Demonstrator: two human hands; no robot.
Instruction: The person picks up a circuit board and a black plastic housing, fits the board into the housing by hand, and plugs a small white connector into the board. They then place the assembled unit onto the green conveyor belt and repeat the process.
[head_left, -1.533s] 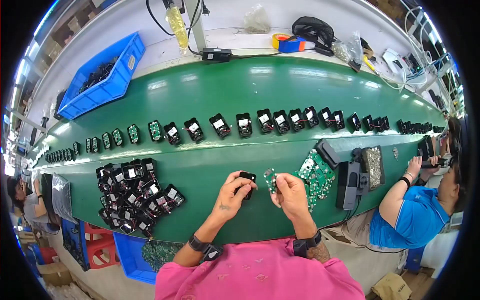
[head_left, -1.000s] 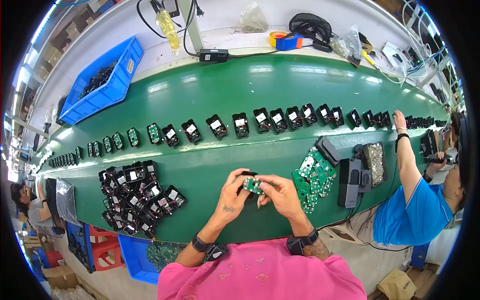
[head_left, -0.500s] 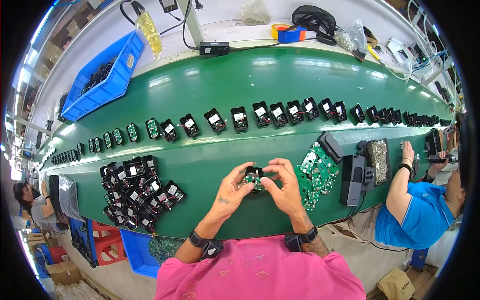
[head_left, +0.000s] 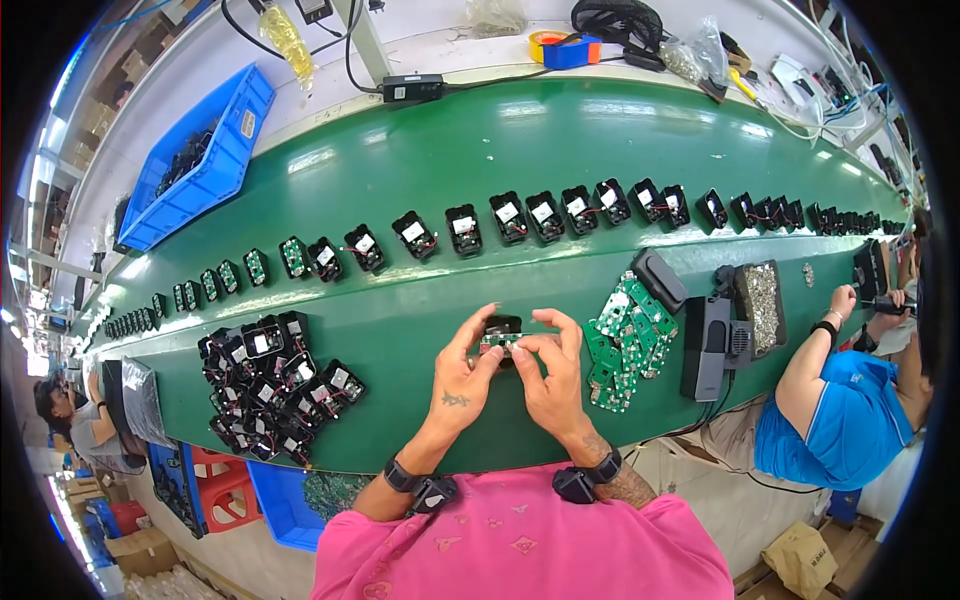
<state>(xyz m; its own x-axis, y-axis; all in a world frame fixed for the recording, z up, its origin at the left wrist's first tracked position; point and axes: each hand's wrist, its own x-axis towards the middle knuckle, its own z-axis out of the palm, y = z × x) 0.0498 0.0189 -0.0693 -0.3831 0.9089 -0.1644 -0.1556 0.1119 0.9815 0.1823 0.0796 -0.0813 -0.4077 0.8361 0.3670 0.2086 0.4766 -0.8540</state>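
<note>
A small green circuit board [head_left: 499, 341] is pinched between my two hands, at the near edge of a black plastic housing [head_left: 503, 325]. My left hand [head_left: 460, 385] has its thumb on the board and its fingers around the housing's left side. With thumb and fingertips, my right hand [head_left: 552, 380] grips the board's right part. Fingers cover much of the housing, so whether the board is seated in it cannot be told. To the right lies a pile of green circuit boards [head_left: 628, 345]; to the left, a heap of black housings with wires [head_left: 265, 375].
A row of black housings [head_left: 463, 231] crosses the green table [head_left: 400, 150]. A blue crate [head_left: 215, 165] stands at the back left. Right of the boards are a dark grey device [head_left: 706, 350] and a tray of small metal parts [head_left: 762, 312]. A co-worker in blue [head_left: 845, 415] sits at right.
My right fingers have shifted inward over the board, which now sits more level at the housing's near edge. The view has moved slightly. The co-worker's hand at right has moved away from the small parts.
</note>
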